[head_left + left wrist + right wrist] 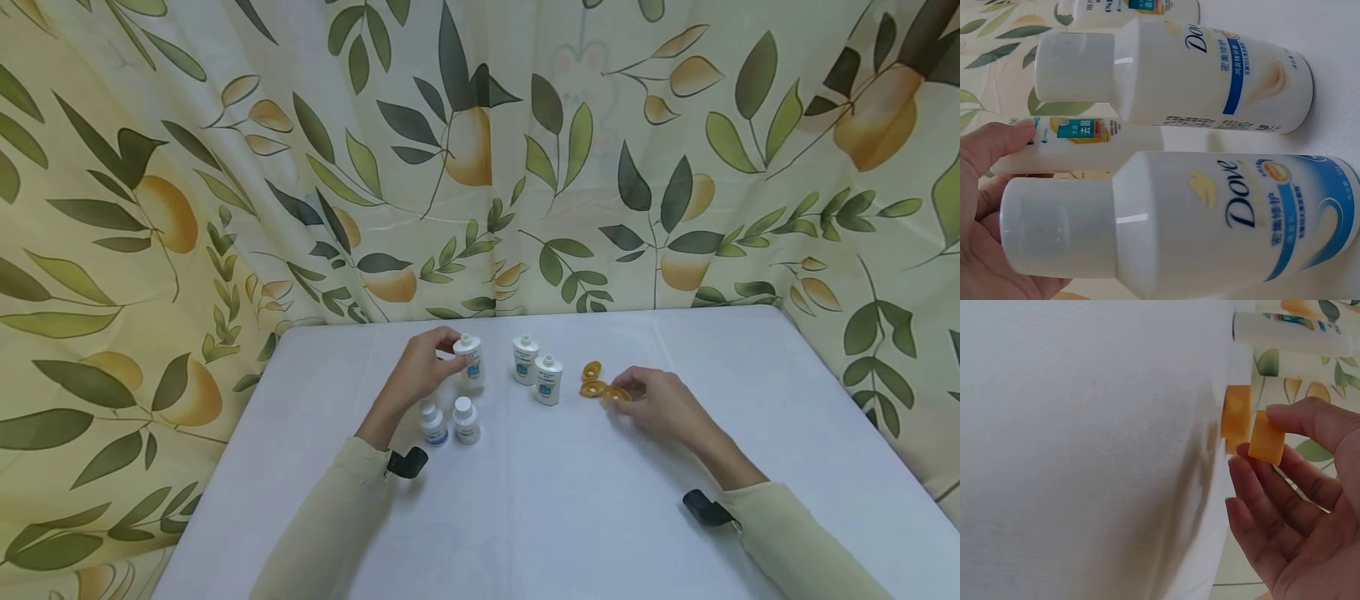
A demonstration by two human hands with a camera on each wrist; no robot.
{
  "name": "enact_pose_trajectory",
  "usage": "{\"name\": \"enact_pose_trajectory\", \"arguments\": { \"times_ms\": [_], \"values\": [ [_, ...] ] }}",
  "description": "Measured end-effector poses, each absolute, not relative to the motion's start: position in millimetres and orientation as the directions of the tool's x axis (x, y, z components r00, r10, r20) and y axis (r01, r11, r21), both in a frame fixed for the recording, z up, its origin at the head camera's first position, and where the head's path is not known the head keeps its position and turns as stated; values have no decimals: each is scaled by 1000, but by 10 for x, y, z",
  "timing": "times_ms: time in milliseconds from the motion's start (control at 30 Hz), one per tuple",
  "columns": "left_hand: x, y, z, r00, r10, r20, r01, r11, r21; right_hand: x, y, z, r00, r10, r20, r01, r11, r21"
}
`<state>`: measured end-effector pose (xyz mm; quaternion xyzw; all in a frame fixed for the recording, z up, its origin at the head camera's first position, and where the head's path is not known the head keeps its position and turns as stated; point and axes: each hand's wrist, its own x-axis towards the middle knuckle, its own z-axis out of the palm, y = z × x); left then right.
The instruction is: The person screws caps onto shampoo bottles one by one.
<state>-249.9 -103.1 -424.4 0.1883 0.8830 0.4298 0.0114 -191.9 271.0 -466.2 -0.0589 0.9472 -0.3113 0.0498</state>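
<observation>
With thumb in front and fingers behind, my left hand (416, 375) grips an uncapped white bottle (472, 379) near its top. In the left wrist view that bottle (1135, 150) shows a teal and orange label, partly hidden behind two smaller white-capped Dove bottles. One Dove bottle (433, 423) stands close to the left wrist, the other (467, 422) just right of it. On the right, my right hand (660, 404) pinches an orange-yellow cap (1266, 439) between thumb and fingers. Two more such caps, one nearer (592, 389) and one farther (592, 371), lie beside it.
Two more uncapped white bottles, one behind (525, 360) and one nearer (548, 382), stand upright between the hands. The white-covered table (525, 517) ends at the back against a curtain (495, 242) printed with leaves and fruit.
</observation>
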Motion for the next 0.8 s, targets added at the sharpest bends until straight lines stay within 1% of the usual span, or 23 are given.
{"name": "enact_pose_trajectory", "arguments": {
  "times_ms": [233, 400, 600, 800],
  "values": [
    [-2491, -1042, -4213, -921, 341, 186, 349, 516, 782, -1944, 2732, -4590, -986, -165, -6, -118, 730, -673],
    [-2458, -1032, -4184, -929, 310, 201, 335, 480, 810, -1949, 2700, -4496, -985, -171, 28, -142, 705, -695],
    [-2416, -1020, -4164, -938, 269, 220, 316, 394, 863, -1948, 2621, -4352, -986, -157, 63, -155, 690, -707],
    [-2379, -1011, -4144, -940, 279, 199, 279, 287, 917, -1961, 2546, -4231, -986, -134, 95, -160, 660, -734]
  ]
}}
